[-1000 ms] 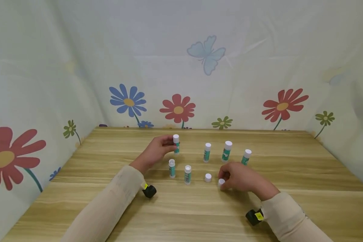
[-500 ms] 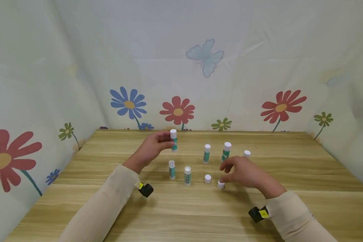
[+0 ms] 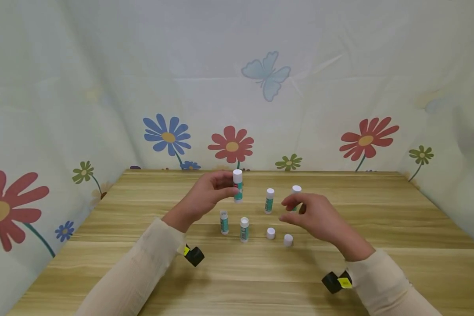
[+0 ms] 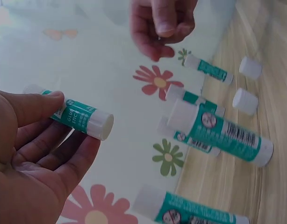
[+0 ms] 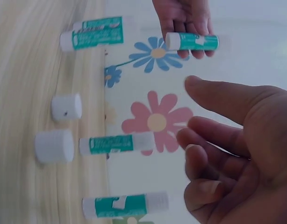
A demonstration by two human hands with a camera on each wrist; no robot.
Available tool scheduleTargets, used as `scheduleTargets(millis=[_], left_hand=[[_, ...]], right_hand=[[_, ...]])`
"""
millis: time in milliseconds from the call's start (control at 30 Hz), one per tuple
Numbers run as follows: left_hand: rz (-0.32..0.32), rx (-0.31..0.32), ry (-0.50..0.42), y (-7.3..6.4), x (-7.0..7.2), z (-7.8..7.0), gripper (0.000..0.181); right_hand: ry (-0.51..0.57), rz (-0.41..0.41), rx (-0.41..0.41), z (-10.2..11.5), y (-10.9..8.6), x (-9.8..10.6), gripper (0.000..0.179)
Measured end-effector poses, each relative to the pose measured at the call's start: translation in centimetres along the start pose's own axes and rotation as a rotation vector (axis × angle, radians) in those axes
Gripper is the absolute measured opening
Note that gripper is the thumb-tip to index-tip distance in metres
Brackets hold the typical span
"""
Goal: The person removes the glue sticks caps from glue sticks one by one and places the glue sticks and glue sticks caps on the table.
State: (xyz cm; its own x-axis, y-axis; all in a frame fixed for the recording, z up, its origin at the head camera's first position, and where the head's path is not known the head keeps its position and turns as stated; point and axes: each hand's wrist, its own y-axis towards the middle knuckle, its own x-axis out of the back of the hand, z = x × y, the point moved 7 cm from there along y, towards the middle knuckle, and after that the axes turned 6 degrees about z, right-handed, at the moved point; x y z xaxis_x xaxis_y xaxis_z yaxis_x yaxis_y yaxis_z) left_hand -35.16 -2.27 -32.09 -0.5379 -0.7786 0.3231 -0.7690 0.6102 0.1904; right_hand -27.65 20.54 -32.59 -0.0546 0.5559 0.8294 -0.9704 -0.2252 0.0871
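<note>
- Curled, in the left hand [image 3: 202, 193], round a stick [image 4: 80, 116]; pinched by its label between thumb and fingers, perhaps to leave both white ends uncovered.
- Held upright, cap end up, raised clear of the table [image 3: 241, 285].
- Bent loosely in the right hand [image 3: 316, 215], with thumb and fingertips parted; gripping nothing, near two loose caps [image 3: 288, 240] without touching them.
- Outward to those caps: set side by side, slightly apart, likely for easy picking up.
- Next, to two uncapped sticks [image 3: 244, 232], stood upright, probably to hold their mouths off the wood.
- Farther back, to capped sticks [image 3: 269, 202], one partly hidden behind the right hand; grouped, seemingly, apart from the uncapped pair.
</note>
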Motion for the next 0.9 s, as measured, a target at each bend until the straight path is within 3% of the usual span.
scheduleTargets(millis=[400, 733, 900], left_hand=[[0.033, 0.007, -0.035, -1.2, -2.8, -2.5, 0.034], [0.114, -0.027, -0.061, -1.7, -6.4, -2.4, 0.032], [0.121, -0.048, -0.059, -1.9, -7.7, -2.4, 0.029]], right_hand=[[0.125, -0.149, 0.082, 3.5, -1.8, 1.6, 0.034], [0.219, -0.222, 0.115, 4.6, -2.6, 1.2, 0.031], [0.259, -0.242, 0.095, 4.6, -2.7, 1.1, 0.03]])
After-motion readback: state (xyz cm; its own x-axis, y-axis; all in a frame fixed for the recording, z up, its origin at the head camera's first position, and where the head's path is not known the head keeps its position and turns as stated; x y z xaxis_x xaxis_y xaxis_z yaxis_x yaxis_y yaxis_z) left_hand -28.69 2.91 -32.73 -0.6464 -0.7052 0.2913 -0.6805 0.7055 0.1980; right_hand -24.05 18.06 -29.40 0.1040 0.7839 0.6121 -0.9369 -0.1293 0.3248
